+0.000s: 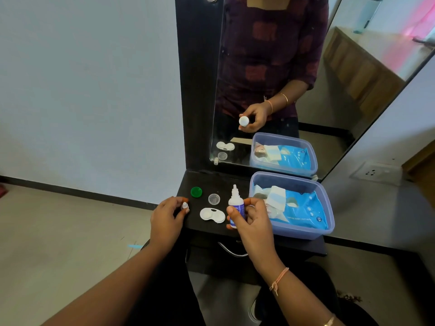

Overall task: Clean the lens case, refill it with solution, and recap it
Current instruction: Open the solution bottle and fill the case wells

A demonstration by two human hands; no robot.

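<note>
While both hands work over the narrow black dresser shelf [211, 178], the right hand [253, 222] is wrapped around a small white solution bottle with a blue-purple label [236, 205], fingers closed on its body, held upright just above the shelf with its bare nozzle tip pointing up. Left hand [166, 220] sits at the shelf's left edge, thumb and fingertips pinched on a small white bottle cap [185, 205]. Between the hands lies the white two-well contact lens case [212, 215], flat on the shelf, both wells uncapped; a dark spot shows at the rim between the wells, possibly a gap or a shadow, can't resolve it. Behind the case: a round green screw cap [196, 192] to the left and a round translucent clear cap [214, 199] to the right, both flat on the shelf, apart from each other and from the case. Right of the bottle, a translucent blue-lilac plastic tub [329, 222] holds a blue wet-wipes pack [303, 208] and white and pale blue folded pieces [276, 196]. Right wrist has a thin pink thread band [279, 280]. Behind the shelf, a black-framed wall mirror [197, 90] reflects the tub, the case, the clear cap and the hand with the bottle.
</note>
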